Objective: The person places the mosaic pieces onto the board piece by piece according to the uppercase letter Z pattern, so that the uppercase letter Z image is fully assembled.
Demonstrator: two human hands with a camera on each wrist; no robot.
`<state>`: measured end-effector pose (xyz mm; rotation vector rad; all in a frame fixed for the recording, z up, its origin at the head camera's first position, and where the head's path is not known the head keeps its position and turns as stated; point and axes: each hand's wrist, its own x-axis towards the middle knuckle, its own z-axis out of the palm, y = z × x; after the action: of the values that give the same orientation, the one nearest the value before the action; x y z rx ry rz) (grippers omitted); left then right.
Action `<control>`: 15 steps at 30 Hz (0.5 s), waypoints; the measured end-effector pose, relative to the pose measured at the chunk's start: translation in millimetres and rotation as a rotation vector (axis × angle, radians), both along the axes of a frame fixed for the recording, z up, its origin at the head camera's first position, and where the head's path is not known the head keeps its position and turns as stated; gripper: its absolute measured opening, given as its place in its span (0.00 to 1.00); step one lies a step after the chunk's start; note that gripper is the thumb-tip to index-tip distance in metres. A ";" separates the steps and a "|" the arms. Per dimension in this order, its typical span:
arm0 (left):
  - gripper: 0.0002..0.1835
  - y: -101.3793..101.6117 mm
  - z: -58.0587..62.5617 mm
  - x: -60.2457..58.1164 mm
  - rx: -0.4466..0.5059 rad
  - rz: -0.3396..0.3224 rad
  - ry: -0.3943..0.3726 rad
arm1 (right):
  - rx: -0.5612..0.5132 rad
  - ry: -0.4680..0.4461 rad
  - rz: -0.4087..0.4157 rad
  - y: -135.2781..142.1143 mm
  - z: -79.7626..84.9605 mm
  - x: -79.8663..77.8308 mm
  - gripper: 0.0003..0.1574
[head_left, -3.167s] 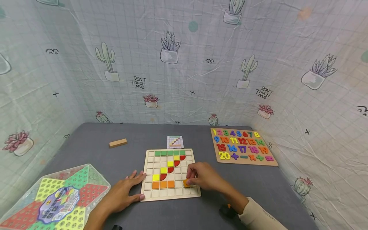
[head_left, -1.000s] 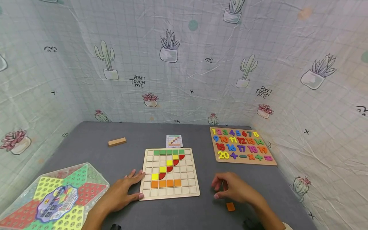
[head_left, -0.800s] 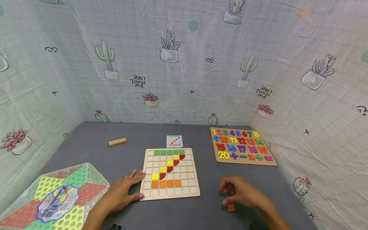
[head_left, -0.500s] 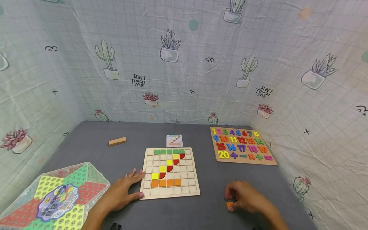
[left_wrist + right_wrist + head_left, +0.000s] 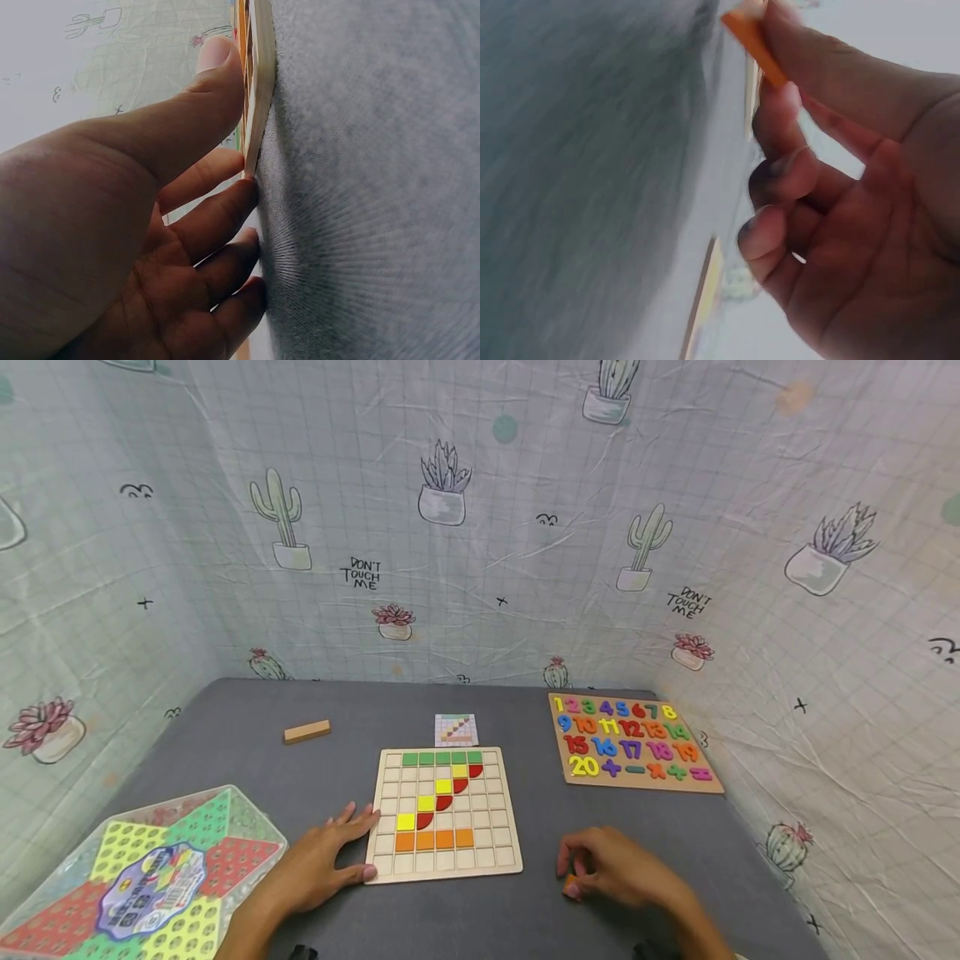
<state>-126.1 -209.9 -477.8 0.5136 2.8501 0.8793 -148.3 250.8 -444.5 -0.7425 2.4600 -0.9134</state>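
A wooden grid board (image 5: 495,856) lies on the grey table, bearing a green row at the top, a diagonal of yellow squares and red quarter-circles, and an orange row (image 5: 435,840) low down. My left hand (image 5: 322,864) rests spread at the board's left edge, thumb and fingertips on its rim; the wooden edge (image 5: 262,67) shows beside the thumb in the left wrist view. To the right of the board, my right hand (image 5: 618,864) pinches an orange square tile (image 5: 756,45) between thumb and fingers, above the table.
Behind the board lies a small pattern card (image 5: 455,730). A number puzzle board (image 5: 637,743) is at the back right, a wooden block (image 5: 307,732) at the back left. A boxed star-shaped board game (image 5: 142,877) sits at the front left. Printed cloth walls (image 5: 480,568) enclose the table.
A fourth orange tile now sits in the low row. My right hand went right, picked up another orange tile from the table and has moved back leftward with it. My left hand stayed.
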 end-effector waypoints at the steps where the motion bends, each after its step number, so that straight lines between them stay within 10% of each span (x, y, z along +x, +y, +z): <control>1: 0.44 0.1 -0.1 -0.2 0.001 -0.001 -0.001 | -0.012 0.007 0.000 -3.8 0.3 -1.5 0.09; 15: 0.44 -0.5 -2.5 -0.3 0.009 -0.008 0.026 | -0.014 0.165 -0.114 -70.2 0.2 -33.0 0.12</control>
<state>-126.4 -210.4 -480.2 0.5409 2.8661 0.8913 -181.4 180.6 -444.4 -0.7142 2.6663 -0.9458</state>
